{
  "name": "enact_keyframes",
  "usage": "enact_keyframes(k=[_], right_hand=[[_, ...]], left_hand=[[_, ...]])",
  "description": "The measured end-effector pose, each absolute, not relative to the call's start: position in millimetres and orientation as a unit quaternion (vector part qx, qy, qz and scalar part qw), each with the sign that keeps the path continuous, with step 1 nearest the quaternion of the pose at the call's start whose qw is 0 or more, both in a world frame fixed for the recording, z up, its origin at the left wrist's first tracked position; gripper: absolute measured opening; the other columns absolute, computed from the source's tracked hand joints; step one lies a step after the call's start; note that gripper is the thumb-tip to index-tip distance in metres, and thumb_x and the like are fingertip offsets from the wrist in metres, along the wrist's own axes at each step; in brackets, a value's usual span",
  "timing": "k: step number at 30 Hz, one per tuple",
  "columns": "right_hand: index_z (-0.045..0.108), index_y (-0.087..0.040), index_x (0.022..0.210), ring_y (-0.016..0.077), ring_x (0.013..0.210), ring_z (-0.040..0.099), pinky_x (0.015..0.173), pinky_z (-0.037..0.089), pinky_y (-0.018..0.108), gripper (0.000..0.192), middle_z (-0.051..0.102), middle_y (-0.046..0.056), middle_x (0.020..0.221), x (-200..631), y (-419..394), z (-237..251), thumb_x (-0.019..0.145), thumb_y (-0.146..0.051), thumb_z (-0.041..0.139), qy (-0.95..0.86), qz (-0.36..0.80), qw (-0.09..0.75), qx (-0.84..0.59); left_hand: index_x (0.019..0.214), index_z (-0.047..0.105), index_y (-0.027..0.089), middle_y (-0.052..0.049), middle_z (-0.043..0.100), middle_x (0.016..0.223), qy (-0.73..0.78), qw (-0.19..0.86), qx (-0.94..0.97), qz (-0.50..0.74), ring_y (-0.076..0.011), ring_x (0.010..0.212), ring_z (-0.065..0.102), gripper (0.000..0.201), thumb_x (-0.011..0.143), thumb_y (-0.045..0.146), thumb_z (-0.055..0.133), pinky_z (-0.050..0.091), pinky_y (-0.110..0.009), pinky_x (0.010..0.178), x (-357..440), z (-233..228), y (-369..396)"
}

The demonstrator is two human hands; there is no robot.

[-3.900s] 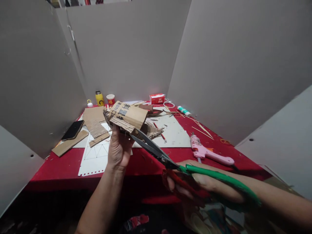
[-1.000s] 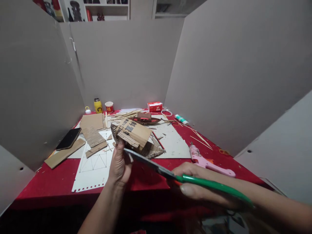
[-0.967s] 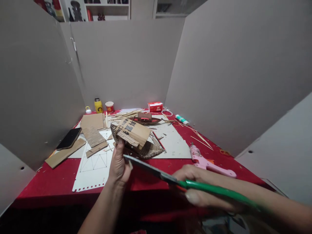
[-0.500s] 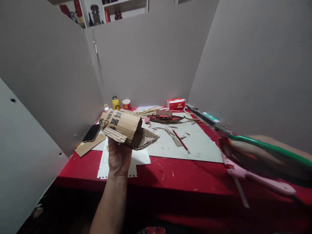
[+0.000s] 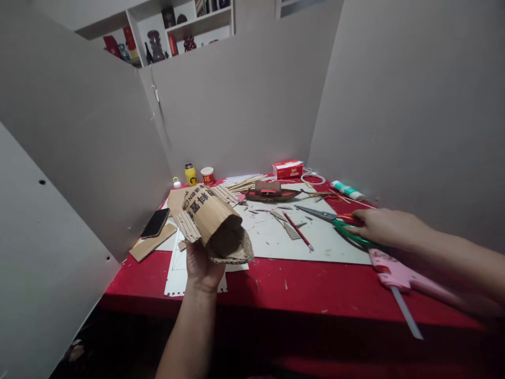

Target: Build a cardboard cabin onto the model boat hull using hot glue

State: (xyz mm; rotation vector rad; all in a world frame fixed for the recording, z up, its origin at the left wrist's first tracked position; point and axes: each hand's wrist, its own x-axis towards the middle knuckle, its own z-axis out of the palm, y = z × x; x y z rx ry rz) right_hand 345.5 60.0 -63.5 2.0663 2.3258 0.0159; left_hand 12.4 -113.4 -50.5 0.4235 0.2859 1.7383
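My left hand point(image 5: 203, 268) is closed under a cardboard boat model point(image 5: 209, 213) and holds it up above the near edge of the table. The model has a curved roof with printed black characters, corrugated strips at its sides and a pointed hull end facing right. At the right, my right hand point(image 5: 381, 226) is closed on the handles of a pair of scissors point(image 5: 321, 214) with green and red grips. Their blades point left, low over the white board point(image 5: 331, 245). Just below that hand lies a pink glue gun point(image 5: 398, 271) with a glue stick point(image 5: 408, 313) poking out.
A finished brown boat model point(image 5: 270, 193) sits on the board, with a red pencil point(image 5: 299, 231) and cardboard scraps before it. Behind are a yellow bottle point(image 5: 190, 175), a paper cup point(image 5: 207, 176) and a red box point(image 5: 288, 169). A phone point(image 5: 155, 223) lies left. Grey panels enclose the table.
The scissors, blurred before, have come forward and left, down over the board in my right hand. My left hand has turned the cardboard boat so its open end faces me more. The view has shifted slightly.
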Motion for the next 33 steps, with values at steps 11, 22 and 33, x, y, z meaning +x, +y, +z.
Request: enact_keyframes(k=[11,22,33], right_hand=[[0.065,-0.010,0.110,0.0296,0.093,0.061,0.072,0.040,0.034,0.038,0.065,0.024,0.110,365.9,68.7,-59.4,0.090,-0.041,0.056,0.747,-0.065,0.032,0.661],[0.068,-0.006,0.103,0.0226,0.079,0.061,0.071,0.040,0.032,0.032,0.068,0.024,0.101,362.8,58.9,-42.4,0.091,-0.033,0.057,0.764,-0.065,0.001,0.642],[0.067,-0.015,0.116,0.0295,0.099,0.064,0.081,0.048,0.041,0.032,0.067,0.020,0.115,348.3,31.7,-19.6,0.094,-0.029,0.048,0.783,0.007,-0.105,0.613]], left_hand=[[0.146,0.041,0.013,-0.019,0.069,0.118,0.155,0.672,0.193,0.698,-0.0315,0.095,0.070,0.067,0.089,0.049,0.045,0.057,-0.043,0.078,10.1,-51.1,-104.6],[0.140,0.048,0.015,-0.019,0.070,0.115,0.184,0.722,0.222,0.629,-0.0316,0.094,0.071,0.062,0.086,0.046,0.050,0.060,-0.042,0.076,5.3,-52.2,-100.8],[0.156,0.004,0.027,-0.014,0.064,0.129,0.090,0.856,0.223,0.457,-0.0225,0.105,0.068,0.064,0.099,0.047,0.024,0.058,-0.032,0.083,-0.7,-45.3,-101.5]])
